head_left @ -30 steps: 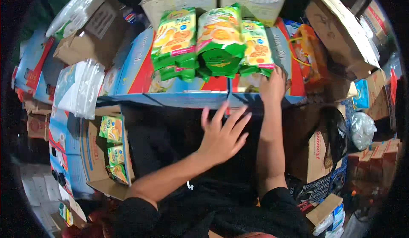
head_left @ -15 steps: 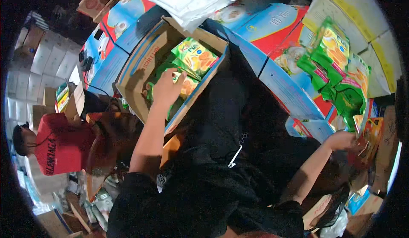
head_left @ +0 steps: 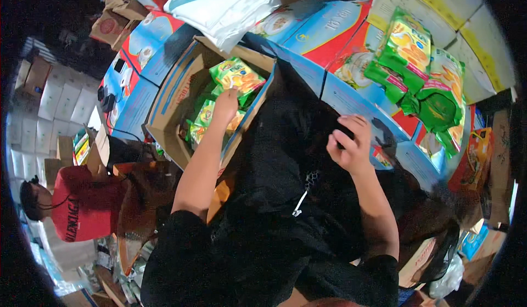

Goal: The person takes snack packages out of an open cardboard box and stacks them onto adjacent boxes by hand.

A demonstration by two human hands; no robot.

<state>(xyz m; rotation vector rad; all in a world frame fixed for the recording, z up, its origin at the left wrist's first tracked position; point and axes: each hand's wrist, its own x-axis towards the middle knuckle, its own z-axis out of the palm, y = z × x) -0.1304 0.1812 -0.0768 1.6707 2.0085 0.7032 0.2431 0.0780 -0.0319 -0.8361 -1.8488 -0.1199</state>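
Inside an open cardboard box (head_left: 177, 95), my left hand (head_left: 225, 106) has its fingers closed at the lower edge of a green and yellow snack packet (head_left: 237, 74). The fingertips are partly hidden. More green packets (head_left: 206, 115) lie beneath and beside that hand in the box. My right hand (head_left: 352, 145) is raised in front of my body, fingers apart and bent, holding nothing. To its right, a pile of green snack packets (head_left: 406, 46) rests on blue and red cartons (head_left: 357, 101); one crumpled green packet (head_left: 441, 112) lies at the near side of the pile.
A stack of white plastic bags (head_left: 225, 7) lies beyond the box, overlapping its far edge. Yellow and white cartons (head_left: 439, 5) stand at the far right. An orange packet (head_left: 478, 148) is near the right rim. At left is a person in a red shirt (head_left: 85, 202).
My right hand has come away from the right side toward the middle, now with nothing in it. My left hand has shifted from the lower packet to the upper one inside the box.
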